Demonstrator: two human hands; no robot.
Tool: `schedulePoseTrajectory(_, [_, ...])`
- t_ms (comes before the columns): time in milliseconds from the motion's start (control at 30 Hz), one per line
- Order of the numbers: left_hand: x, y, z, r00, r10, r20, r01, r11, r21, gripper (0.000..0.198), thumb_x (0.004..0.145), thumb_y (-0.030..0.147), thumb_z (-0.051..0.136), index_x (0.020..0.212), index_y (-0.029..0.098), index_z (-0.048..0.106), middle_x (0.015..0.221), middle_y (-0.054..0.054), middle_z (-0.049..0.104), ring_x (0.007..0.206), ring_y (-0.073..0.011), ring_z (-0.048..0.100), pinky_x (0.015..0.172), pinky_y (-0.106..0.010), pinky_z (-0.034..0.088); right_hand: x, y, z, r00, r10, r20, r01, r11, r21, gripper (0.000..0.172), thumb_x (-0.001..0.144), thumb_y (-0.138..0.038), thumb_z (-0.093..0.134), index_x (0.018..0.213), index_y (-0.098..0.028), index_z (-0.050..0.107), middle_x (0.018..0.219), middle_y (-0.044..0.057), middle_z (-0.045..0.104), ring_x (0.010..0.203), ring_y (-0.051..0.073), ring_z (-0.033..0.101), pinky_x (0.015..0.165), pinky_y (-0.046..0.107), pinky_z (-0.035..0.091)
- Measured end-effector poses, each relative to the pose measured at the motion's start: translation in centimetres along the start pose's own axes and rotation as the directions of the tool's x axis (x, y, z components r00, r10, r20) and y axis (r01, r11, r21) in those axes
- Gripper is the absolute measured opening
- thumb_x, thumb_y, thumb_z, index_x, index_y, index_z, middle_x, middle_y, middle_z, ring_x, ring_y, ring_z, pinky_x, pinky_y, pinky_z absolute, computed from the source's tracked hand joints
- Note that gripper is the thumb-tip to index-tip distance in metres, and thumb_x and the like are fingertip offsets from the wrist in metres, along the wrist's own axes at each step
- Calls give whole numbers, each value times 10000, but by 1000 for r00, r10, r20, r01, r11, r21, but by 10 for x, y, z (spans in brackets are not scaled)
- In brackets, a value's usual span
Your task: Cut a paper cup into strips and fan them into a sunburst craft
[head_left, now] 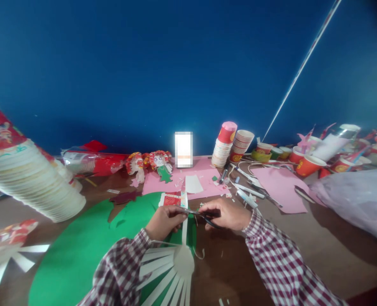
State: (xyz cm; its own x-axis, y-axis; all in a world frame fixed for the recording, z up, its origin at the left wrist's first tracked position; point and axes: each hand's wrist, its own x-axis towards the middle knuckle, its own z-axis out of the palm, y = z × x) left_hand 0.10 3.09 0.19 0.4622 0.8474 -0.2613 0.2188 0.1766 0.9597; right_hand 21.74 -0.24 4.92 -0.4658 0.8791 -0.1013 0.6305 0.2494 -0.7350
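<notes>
In front of me a paper cup (184, 260) is cut into white strips that fan out from its round base. One strip runs upward to a red printed piece (172, 199) beyond my fingers. My left hand (165, 221) is closed, pinching the cut cup's paper near that strip. My right hand (227, 214) is closed round the dark handles of a pair of scissors (198, 213). Their blades point left and reach the strip by my left fingertips; whether they are cutting it I cannot tell. Beneath lies a green paper sheet (70, 242).
A tall stack of paper cups (35, 178) leans at the left, above another fanned cut cup (4, 250). Pink paper (153, 182), paper dolls (163, 165), cup stacks (223, 146) and pens (247, 197) lie farther back. A plastic bag (357, 195) sits at the right.
</notes>
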Motion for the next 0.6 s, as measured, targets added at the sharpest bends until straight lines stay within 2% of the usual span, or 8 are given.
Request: schedulePoseTrajectory(600, [-1,-1,0,1000,8,6,-8,1000,5,245,648,341,625,767,130,661,496,36,493,456,-81,434,404,-183,367,0,1,-1,1000,-5,7,4,1000,23,300,661,-327,668,942,-223,671,770,-26,653,690,137,569,591,197,380])
